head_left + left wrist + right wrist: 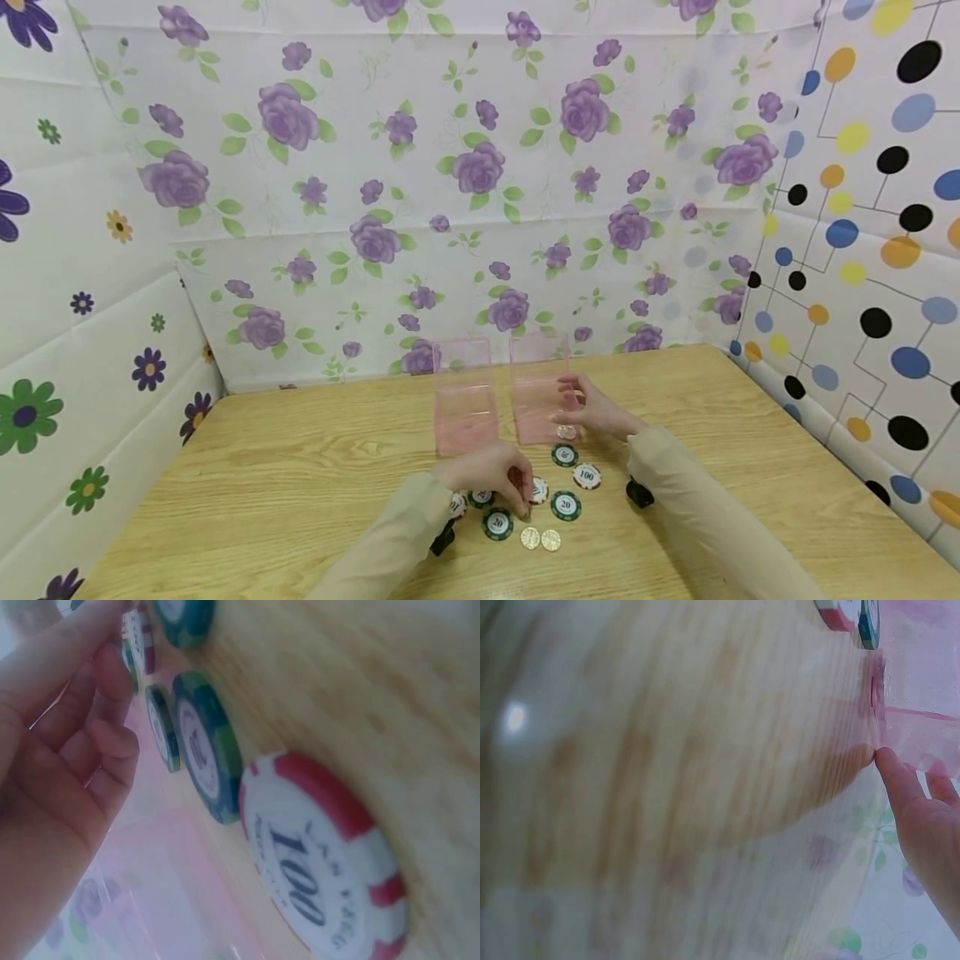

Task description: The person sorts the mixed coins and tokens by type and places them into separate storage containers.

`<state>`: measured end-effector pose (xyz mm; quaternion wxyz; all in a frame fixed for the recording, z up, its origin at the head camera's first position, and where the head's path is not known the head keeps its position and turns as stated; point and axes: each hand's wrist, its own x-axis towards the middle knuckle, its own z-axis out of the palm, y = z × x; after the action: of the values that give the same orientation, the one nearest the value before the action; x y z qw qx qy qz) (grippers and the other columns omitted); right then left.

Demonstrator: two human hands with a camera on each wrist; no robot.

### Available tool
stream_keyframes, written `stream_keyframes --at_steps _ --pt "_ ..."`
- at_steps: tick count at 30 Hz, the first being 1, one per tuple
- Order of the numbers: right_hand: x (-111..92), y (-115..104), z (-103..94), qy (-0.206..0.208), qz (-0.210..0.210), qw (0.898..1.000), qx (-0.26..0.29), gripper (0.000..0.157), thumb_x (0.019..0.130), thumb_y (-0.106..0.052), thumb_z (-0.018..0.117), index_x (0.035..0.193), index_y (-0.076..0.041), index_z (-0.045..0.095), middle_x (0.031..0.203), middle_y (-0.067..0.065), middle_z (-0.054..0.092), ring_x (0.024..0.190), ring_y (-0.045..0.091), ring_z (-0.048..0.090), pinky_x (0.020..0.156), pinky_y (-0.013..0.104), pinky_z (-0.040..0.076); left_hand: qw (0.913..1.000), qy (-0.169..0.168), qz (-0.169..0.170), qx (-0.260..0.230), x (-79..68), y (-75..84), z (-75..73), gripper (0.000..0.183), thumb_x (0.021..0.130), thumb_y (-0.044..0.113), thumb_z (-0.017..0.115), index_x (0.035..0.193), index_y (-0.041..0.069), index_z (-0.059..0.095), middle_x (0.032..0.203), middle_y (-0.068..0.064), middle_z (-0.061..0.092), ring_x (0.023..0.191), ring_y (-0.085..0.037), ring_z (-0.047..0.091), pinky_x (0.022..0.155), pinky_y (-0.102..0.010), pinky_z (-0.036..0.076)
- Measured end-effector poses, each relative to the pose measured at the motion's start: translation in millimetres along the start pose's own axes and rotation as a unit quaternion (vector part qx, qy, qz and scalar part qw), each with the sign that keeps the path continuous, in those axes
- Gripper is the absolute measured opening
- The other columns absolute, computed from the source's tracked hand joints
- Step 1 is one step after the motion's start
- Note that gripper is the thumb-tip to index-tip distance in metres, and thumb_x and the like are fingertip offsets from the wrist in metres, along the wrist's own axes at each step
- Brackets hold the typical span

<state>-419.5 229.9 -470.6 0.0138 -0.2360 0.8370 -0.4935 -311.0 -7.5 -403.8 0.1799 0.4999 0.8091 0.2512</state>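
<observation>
My left hand [489,468] reaches low over the table, thumb and forefinger brought together at a small gold coin [527,512], mostly hidden by the fingertips. Poker chips lie about it: a green 20 chip [498,524], another green 20 chip [566,505] and a white-and-red 100 chip [300,877]. Two gold coins [540,539] lie just in front. My right hand [600,412], fingers spread and extended, is at the right side of the right pink clear box [534,425]. Coins [566,432] show near the box's front right corner, below those fingers.
Left of that box stands a second pink clear box [465,433], its lid raised. Both boxes are near the floral back wall [480,250]. A green chip [565,455] and a white chip [587,476] lie before the right box on the wooden table [300,467].
</observation>
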Motion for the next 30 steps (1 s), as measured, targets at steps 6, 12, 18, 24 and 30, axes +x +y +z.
stream_keyframes --at_steps 6,12,18,24,30 --pt "-6.0 -19.3 0.5 0.005 0.008 1.0 0.008 0.068 0.057 -0.031 0.059 0.11 -0.02 0.019 0.105 0.0 0.026 0.098 0.02 0.024 0.076 0.034 0.023 0.9986 0.01 0.001 -0.053 -2.0 -1.2 -4.0 0.016 0.053 0.02 0.062 0.064 0.01 0.054 0.061 0.004 0.052 0.052 -0.008 0.047 0.047 -0.017 0.037" --pt "-15.4 -41.8 1.5 0.009 -0.001 1.0 0.018 0.067 0.058 -0.026 0.06 0.11 -0.011 0.02 0.105 0.01 0.025 0.097 0.03 0.022 0.075 0.034 0.024 0.9967 0.043 0.026 -0.064 -0.3 -10.2 -5.3 0.013 0.057 0.019 0.06 0.065 0.011 0.054 0.062 0.004 0.053 0.052 -0.007 0.048 0.046 -0.018 0.038" --pt "-14.8 -42.9 1.0 0.008 0.014 1.0 0.024 0.069 0.057 -0.026 0.061 0.111 -0.012 0.019 0.107 0.009 0.025 0.097 0.032 0.02 0.075 0.037 0.022 0.9934 0.095 0.024 -0.059 -3.6 -2.6 -10.1 0.013 0.057 0.021 0.059 0.065 0.012 0.055 0.06 0.005 0.052 0.051 -0.005 0.047 0.045 -0.018 0.037" --pt "-17.7 -48.3 1.9 0.004 0.002 1.0 0.014 0.065 0.061 -0.023 0.058 0.111 -0.009 0.018 0.106 0.012 0.024 0.095 0.036 0.019 0.075 0.037 0.023 0.9845 0.149 -0.01 -0.092 -7.8 3.6 -11.8 0.014 0.059 0.019 0.059 0.066 0.008 0.054 0.06 0.002 0.052 0.052 -0.009 0.047 0.047 -0.02 0.036" --pt "-15.7 -40.4 2.2 -0.001 -0.007 1.0 0.012 0.064 0.061 -0.023 0.058 0.11 -0.013 0.018 0.107 0.01 0.023 0.097 0.03 0.022 0.075 0.038 0.022 0.9728 0.19 -0.033 -0.128 -10.1 9.3 -19.0 0.014 0.059 0.016 0.06 0.066 0.005 0.056 0.062 -0.006 0.053 0.054 -0.016 0.048 0.047 -0.022 0.036"
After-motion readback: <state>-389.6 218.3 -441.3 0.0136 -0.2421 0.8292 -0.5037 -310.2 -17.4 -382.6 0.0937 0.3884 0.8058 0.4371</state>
